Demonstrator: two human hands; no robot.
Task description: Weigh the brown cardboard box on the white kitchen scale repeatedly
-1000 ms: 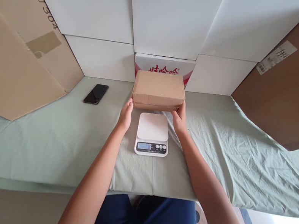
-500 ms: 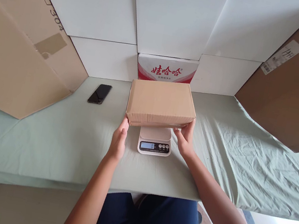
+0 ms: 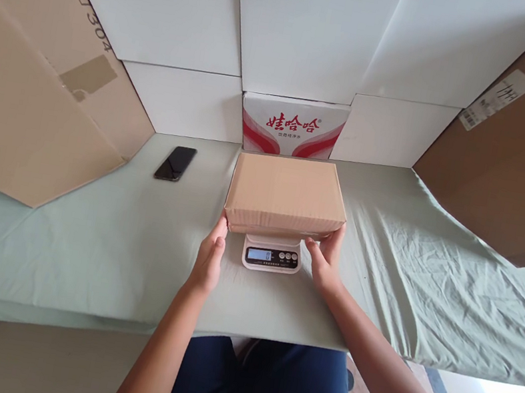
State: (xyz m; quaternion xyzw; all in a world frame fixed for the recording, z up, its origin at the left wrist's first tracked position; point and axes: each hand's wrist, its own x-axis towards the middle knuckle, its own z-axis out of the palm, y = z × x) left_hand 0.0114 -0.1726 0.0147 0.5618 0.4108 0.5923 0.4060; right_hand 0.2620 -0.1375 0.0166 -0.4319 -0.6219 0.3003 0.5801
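A closed brown cardboard box (image 3: 286, 194) sits over a small white kitchen scale (image 3: 272, 256), hiding the scale's platform; only the display strip with buttons shows, and it reads 0. My left hand (image 3: 209, 256) holds the box's near left corner. My right hand (image 3: 325, 259) holds its near right corner from below and the side. Whether the box rests fully on the scale I cannot tell.
A black phone (image 3: 175, 163) lies on the green cloth (image 3: 82, 239) to the left. White boards and a red-and-white printed carton (image 3: 292, 127) form the back wall. Large brown cardboard sheets (image 3: 21, 93) lean at the left and at the right (image 3: 517, 160).
Both hands brought the box from behind the scale toward me and lowered it over the scale's platform.
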